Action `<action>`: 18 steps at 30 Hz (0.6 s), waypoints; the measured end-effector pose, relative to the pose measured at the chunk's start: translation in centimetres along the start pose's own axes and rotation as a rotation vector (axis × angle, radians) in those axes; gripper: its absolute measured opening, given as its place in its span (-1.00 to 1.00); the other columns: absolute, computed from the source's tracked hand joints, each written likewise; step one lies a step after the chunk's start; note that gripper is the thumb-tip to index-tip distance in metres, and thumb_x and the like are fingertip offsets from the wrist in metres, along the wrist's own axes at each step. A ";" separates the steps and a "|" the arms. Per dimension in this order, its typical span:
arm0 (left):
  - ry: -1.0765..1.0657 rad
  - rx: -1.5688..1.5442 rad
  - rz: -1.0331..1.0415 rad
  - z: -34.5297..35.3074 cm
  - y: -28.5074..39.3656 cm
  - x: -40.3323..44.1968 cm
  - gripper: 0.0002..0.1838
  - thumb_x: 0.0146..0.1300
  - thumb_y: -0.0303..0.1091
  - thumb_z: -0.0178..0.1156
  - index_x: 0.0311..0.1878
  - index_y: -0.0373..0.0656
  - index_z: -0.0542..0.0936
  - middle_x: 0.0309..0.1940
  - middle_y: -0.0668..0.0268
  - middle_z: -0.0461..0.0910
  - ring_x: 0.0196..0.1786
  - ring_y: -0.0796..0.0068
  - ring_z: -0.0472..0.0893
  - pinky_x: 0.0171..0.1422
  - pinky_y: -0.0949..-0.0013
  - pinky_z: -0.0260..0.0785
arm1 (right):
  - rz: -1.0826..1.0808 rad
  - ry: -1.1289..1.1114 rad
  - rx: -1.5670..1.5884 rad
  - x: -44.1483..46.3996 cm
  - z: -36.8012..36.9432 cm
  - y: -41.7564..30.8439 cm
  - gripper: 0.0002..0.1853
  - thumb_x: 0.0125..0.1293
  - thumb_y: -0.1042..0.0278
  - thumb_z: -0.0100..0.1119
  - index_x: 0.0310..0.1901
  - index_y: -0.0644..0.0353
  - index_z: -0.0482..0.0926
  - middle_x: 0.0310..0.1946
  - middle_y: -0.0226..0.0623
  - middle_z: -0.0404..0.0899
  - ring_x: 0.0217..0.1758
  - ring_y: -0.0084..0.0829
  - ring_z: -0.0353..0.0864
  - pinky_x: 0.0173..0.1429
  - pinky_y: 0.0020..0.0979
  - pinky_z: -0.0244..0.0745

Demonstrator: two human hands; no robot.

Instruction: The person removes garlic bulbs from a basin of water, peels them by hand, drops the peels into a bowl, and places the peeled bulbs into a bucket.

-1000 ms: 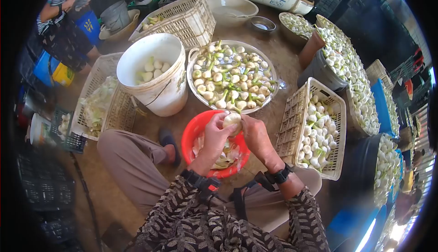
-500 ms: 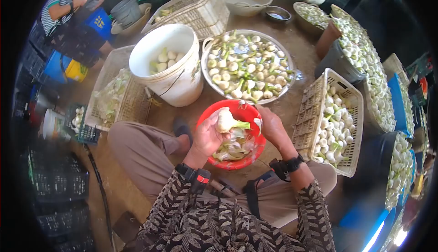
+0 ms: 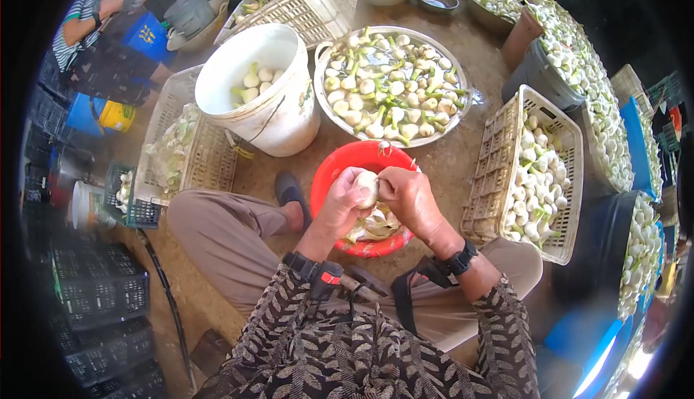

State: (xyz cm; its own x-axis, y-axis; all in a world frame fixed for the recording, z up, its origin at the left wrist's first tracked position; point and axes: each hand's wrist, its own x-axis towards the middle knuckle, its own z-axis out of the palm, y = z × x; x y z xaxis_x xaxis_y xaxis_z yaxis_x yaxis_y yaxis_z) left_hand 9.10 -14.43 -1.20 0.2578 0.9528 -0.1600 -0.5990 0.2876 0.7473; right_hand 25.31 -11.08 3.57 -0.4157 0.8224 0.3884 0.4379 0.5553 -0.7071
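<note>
My left hand point(image 3: 343, 205) is wrapped round a white garlic bulb point(image 3: 367, 189), held above a red basin point(image 3: 324, 175). Against the bulb's right side, my right hand point(image 3: 412, 196) is closed with its fingertips pinched together; what they grip is hidden. Pale peeled skins point(image 3: 376, 227) lie inside the basin beneath both hands. Just beyond it, a round metal tray point(image 3: 323, 118) holds many trimmed garlic bulbs in water. A white bucket point(image 3: 285, 121) with several bulbs inside stands to the left of the tray.
On the right stands a plastic crate point(image 3: 493, 175) full of garlic bulbs. Another crate point(image 3: 210, 168) with skins is at the left. Heaped garlic point(image 3: 585, 88) lines the far right. A person point(image 3: 94, 37) sits at the upper left, near a blue bucket point(image 3: 148, 36).
My right hand has come in from the right to touch the bulb. The bulb has turned, so its green stalk no longer shows. The view has shifted slightly.
</note>
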 end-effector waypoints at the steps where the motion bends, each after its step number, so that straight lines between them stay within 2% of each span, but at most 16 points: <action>1: -0.004 0.000 -0.004 0.1 0.1 0.1 -0.52 0.03 -0.15 0.28 -0.04 -0.15 0.37 -0.21 0.38 0.44 -0.26 0.64 0.48 -0.33 0.55 0.40 | 0.004 0.003 -0.002 0.1 0.1 0.6 -0.92 0.09 0.50 0.08 -0.50 0.29 0.45 -0.56 -0.11 0.51 -0.49 -0.17 0.56 -0.41 -0.30 0.42; 3: -0.061 0.131 0.068 0.4 0.0 0.3 -0.43 0.02 -0.24 0.29 0.11 -0.15 0.34 -0.11 0.35 0.48 -0.09 0.55 0.53 -0.09 0.44 0.46 | 0.293 -0.058 0.178 0.1 0.3 2.5 -0.92 0.06 0.49 0.08 -0.47 0.32 0.51 -0.55 -0.12 0.54 -0.50 -0.38 0.57 -0.40 -0.41 0.43; 4: -0.062 0.128 0.070 0.7 0.2 0.3 -0.43 0.02 -0.24 0.29 0.11 -0.15 0.34 -0.11 0.35 0.48 -0.09 0.55 0.53 -0.09 0.44 0.46 | 0.292 -0.059 0.174 0.1 0.1 2.7 -0.92 0.06 0.49 0.08 -0.47 0.32 0.51 -0.55 -0.12 0.54 -0.50 -0.38 0.57 -0.40 -0.41 0.43; 6: -0.095 0.014 0.037 1.3 0.8 0.5 -0.35 0.02 -0.27 0.29 0.20 -0.18 0.31 -0.01 0.29 0.47 0.04 0.45 0.50 0.07 0.37 0.44 | 0.430 -0.077 0.459 0.4 -0.1 3.2 -0.90 0.05 0.49 0.09 -0.42 0.30 0.57 -0.54 -0.22 0.57 -0.49 -0.58 0.53 -0.37 -0.50 0.42; 7: -0.054 -0.034 -0.028 1.3 0.5 0.6 -0.35 0.03 -0.30 0.30 0.21 -0.20 0.31 0.01 0.29 0.46 0.02 0.48 0.51 0.06 0.41 0.43 | 0.331 -0.061 0.396 0.4 -0.1 3.2 -0.91 0.06 0.48 0.09 -0.42 0.28 0.57 -0.57 -0.35 0.54 -0.49 -0.62 0.49 -0.36 -0.51 0.41; 8: 0.003 -0.078 -0.072 1.2 0.3 0.9 -0.35 0.04 -0.33 0.31 0.21 -0.23 0.31 0.04 0.29 0.45 0.00 0.52 0.51 0.05 0.44 0.42 | 0.290 -0.084 0.318 0.2 -0.5 2.8 -0.90 0.06 0.47 0.10 -0.41 0.28 0.57 -0.56 -0.38 0.55 -0.48 -0.62 0.49 -0.35 -0.51 0.41; 9: 0.073 0.271 0.031 0.7 -0.2 1.1 -0.55 0.16 -0.39 0.18 0.13 -0.23 0.40 -0.03 0.28 0.49 0.03 0.51 0.50 0.03 0.41 0.45 | 0.213 -0.119 0.260 0.3 -0.5 2.5 -0.90 0.07 0.45 0.11 -0.41 0.29 0.57 -0.56 -0.41 0.55 -0.47 -0.62 0.48 -0.33 -0.51 0.41; 10: 0.042 0.465 0.048 0.3 0.5 1.2 -0.64 0.20 -0.41 0.17 0.06 -0.25 0.46 -0.11 0.31 0.53 -0.05 0.57 0.51 -0.02 0.44 0.45 | 0.268 -0.094 0.317 0.0 0.4 2.9 -0.89 0.08 0.41 0.14 -0.43 0.28 0.58 -0.56 -0.42 0.54 -0.46 -0.62 0.47 -0.32 -0.52 0.40; 12: 0.032 0.595 0.191 0.2 0.6 1.0 -0.63 0.10 -0.45 0.20 0.01 -0.29 0.49 -0.18 0.33 0.56 -0.11 0.60 0.52 -0.04 0.50 0.42 | 0.393 -0.037 0.418 -0.1 1.2 3.2 -0.86 0.09 0.38 0.17 -0.47 0.29 0.57 -0.57 -0.44 0.51 -0.46 -0.65 0.43 -0.35 -0.55 0.37; 14: 0.076 0.246 0.088 1.3 0.6 0.7 -0.61 0.05 -0.48 0.19 0.01 -0.31 0.50 -0.20 0.35 0.57 -0.12 0.62 0.52 -0.03 0.53 0.40 | 0.477 -0.015 0.655 -0.5 1.3 4.1 -0.86 0.12 0.42 0.10 -0.49 0.29 0.55 -0.60 -0.53 0.43 -0.53 -0.72 0.31 -0.47 -0.62 0.20; 16: 0.073 0.149 0.191 0.7 -1.1 1.4 -0.60 0.03 -0.49 0.18 0.01 -0.31 0.50 -0.22 0.37 0.57 -0.17 0.64 0.52 -0.07 0.54 0.40 | 0.476 -0.020 0.590 0.0 1.2 3.2 -0.86 0.14 0.43 0.03 -0.47 0.27 0.56 -0.61 -0.56 0.40 -0.54 -0.73 0.28 -0.47 -0.64 0.15; 18: 0.152 0.043 0.223 1.1 -1.3 1.0 -0.59 0.03 -0.51 0.16 0.03 -0.29 0.48 -0.25 0.38 0.56 -0.20 0.66 0.52 -0.12 0.55 0.39 | 0.592 -0.124 0.706 -0.1 1.2 4.5 -0.83 0.19 0.36 0.04 -0.45 0.25 0.54 -0.62 -0.57 0.38 -0.56 -0.74 0.25 -0.49 -0.65 0.11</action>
State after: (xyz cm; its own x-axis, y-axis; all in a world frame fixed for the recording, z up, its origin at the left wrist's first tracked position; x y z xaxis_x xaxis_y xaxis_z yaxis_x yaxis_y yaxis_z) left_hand 10.96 -13.95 -1.59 0.0039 0.9967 -0.0810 -0.5950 0.0674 0.8009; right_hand 26.34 -8.80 -0.31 -0.3797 0.9059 -0.1875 0.0364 -0.1879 -0.9815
